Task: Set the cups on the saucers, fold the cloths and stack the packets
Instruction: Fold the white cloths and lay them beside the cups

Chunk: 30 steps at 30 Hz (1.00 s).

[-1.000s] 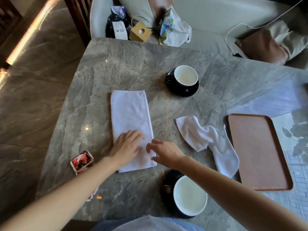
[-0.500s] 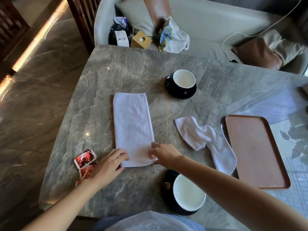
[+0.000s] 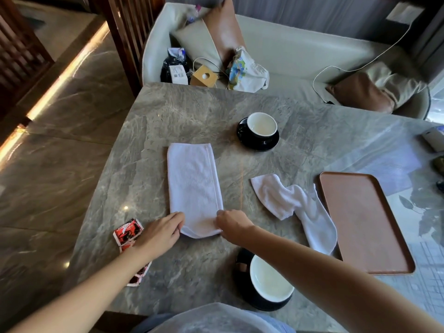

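A white cloth (image 3: 193, 186) lies folded into a long strip on the grey marble table (image 3: 168, 116). My left hand (image 3: 159, 233) pinches its near left corner and my right hand (image 3: 231, 225) pinches its near right corner; the near edge is slightly lifted. A second white cloth (image 3: 295, 207) lies crumpled to the right. One white cup (image 3: 262, 124) stands on a black saucer (image 3: 242, 134) at the far centre. Another white cup (image 3: 270, 280) sits on a black saucer (image 3: 240, 277) near me, partly under my right arm. Red packets (image 3: 127, 231) lie by my left wrist.
A brown tray (image 3: 362, 222) lies at the right. Small items (image 3: 434, 140) sit at the far right edge. Beyond the table, a pale sofa (image 3: 288, 56) holds cushions, bags, a small cardboard box (image 3: 204, 76) and a white cable.
My left hand slid off the cloth's top to its near left corner. Both hands now grip the near corners and the near edge has risen a little.
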{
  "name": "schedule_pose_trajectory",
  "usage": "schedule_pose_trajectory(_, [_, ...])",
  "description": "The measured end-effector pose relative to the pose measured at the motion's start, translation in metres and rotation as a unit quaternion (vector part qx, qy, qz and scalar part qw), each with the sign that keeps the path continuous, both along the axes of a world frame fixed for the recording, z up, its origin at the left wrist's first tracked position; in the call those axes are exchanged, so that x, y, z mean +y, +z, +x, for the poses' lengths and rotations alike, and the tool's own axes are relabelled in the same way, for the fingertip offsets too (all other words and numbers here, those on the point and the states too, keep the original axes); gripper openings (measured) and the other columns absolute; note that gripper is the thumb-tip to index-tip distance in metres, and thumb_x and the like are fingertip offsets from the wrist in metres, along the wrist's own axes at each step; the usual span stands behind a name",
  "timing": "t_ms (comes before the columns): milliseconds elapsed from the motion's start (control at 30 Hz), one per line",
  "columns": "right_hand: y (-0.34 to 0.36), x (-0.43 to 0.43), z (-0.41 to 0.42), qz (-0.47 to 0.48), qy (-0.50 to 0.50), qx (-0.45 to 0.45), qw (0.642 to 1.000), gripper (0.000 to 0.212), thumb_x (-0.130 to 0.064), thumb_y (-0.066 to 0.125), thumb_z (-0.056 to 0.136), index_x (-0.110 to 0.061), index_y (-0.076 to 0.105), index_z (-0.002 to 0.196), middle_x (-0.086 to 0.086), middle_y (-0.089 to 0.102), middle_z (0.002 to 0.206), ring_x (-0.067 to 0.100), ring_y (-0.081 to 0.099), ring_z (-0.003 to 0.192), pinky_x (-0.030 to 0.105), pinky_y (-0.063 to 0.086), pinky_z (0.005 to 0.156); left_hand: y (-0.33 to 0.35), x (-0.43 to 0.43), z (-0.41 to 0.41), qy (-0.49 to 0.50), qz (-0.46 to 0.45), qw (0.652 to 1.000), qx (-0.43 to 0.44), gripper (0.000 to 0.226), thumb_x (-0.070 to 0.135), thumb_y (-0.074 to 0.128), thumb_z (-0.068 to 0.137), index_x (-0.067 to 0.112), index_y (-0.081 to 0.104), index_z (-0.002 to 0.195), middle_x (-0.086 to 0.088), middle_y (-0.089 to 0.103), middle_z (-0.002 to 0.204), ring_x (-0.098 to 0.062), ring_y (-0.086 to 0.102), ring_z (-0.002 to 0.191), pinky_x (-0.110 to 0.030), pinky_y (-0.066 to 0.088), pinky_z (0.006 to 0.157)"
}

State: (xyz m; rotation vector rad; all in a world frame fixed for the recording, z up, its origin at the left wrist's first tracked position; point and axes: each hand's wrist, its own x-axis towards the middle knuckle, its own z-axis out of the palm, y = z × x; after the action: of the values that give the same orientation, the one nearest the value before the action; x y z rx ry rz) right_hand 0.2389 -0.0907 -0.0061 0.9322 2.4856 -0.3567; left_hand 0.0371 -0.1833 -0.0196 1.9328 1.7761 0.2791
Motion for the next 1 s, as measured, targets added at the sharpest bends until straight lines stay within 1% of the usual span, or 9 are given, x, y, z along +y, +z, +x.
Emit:
schedule_pose_trajectory(133, [0.001,-0.003,0.004,-0.009,-0.03,0.032,0.999,0.023,-0.007,0.049,0.09,-0.003,0.061,0.108,0.013,0.058,0.112,0.035,0.063,0.095,0.039,0.049,0.076,0.001,-0.005,-0.004,0.004,-0.003,1.0,-0.014,0.013,0.009,0.05,0.081,0.018,0.045,0.089,0.008,0.057,0.088,-0.02,0.056,0.071,-0.032,0.039,0.057])
schedule_pose_trajectory(267, [0.002,-0.002,0.008,-0.032,-0.053,0.058,0.996,0.024,-0.015,0.05,0.087,-0.004,0.057,0.107,0.013,0.056,0.113,0.037,0.062,0.093,0.038,0.046,0.072,-0.008,-0.01,0.002,0.012,0.01,1.0,0.008,0.024,0.008,0.058,0.074,0.019,0.043,0.088,0.008,0.051,0.083,-0.017,0.052,0.074,-0.027,0.033,0.057])
schedule_pose_trajectory(433, [0.001,0.0,0.01,-0.063,-0.083,0.105,0.989,0.02,-0.014,0.051,0.085,-0.008,0.052,0.104,0.01,0.055,0.109,0.035,0.061,0.089,0.039,0.044,0.07,-0.013,-0.004,0.012,0.179,0.013,0.982,-0.066,0.01,0.011,0.064,0.077,0.016,0.055,0.076,-0.001,0.06,0.071,-0.021,0.053,0.066,-0.027,0.027,0.049])
schedule_pose_trajectory(533, [-0.001,-0.001,0.012,-0.073,-0.093,0.128,0.985,0.029,-0.011,0.052,0.084,-0.014,0.049,0.112,0.008,0.055,0.114,0.033,0.06,0.089,0.039,0.046,0.07,-0.013,-0.005,0.011,0.226,0.002,0.967,-0.117,0.012,0.016,0.065,0.08,0.018,0.057,0.072,0.0,0.059,0.062,-0.022,0.053,0.06,-0.029,0.033,0.051])
schedule_pose_trajectory(600, [-0.003,-0.001,0.013,-0.073,-0.09,0.145,0.983,0.037,-0.009,0.054,0.083,-0.018,0.045,0.118,0.007,0.055,0.117,0.032,0.06,0.087,0.036,0.046,0.068,-0.012,-0.005,0.007,0.241,-0.006,0.961,-0.135,0.011,0.018,0.063,0.083,0.021,0.061,0.073,0.002,0.062,0.064,-0.022,0.057,0.063,-0.033,0.04,0.055])
schedule_pose_trajectory(733, [0.0,0.004,0.014,-0.04,-0.114,0.202,0.972,0.029,-0.016,0.056,0.087,-0.022,0.046,0.113,0.003,0.064,0.11,0.031,0.062,0.084,0.031,0.04,0.062,-0.009,-0.002,-0.001,0.26,0.004,0.953,-0.155,0.009,0.02,0.061,0.086,0.021,0.068,0.081,0.001,0.069,0.072,-0.022,0.064,0.071,-0.04,0.05,0.067])
schedule_pose_trajectory(800, [0.005,0.008,0.014,-0.026,-0.131,0.23,0.964,0.02,-0.023,0.055,0.088,-0.022,0.053,0.108,-0.001,0.067,0.105,0.027,0.063,0.086,0.029,0.038,0.062,-0.007,-0.002,-0.007,0.257,0.016,0.952,-0.167,0.01,0.022,0.061,0.086,0.023,0.069,0.082,0.005,0.068,0.068,-0.019,0.063,0.068,-0.036,0.049,0.064])
schedule_pose_trajectory(900, [0.014,0.014,0.015,-0.014,-0.139,0.257,0.956,0.02,-0.028,0.052,0.092,-0.023,0.06,0.11,-0.004,0.068,0.104,0.022,0.063,0.088,0.029,0.041,0.065,-0.004,-0.002,-0.014,0.246,0.035,0.959,-0.138,0.009,0.028,0.061,0.086,0.03,0.069,0.081,0.015,0.062,0.059,-0.01,0.057,0.06,-0.027,0.041,0.055])
schedule_pose_trajectory(1000, [0.022,0.017,0.017,-0.003,-0.139,0.294,0.946,0.021,-0.028,0.051,0.095,-0.02,0.061,0.111,-0.002,0.068,0.105,0.021,0.063,0.09,0.031,0.047,0.068,0.0,-0.001,-0.016,0.255,0.075,0.95,-0.162,0.006,0.029,0.064,0.084,0.031,0.068,0.08,0.017,0.068,0.068,-0.001,0.063,0.067,-0.021,0.045,0.058])
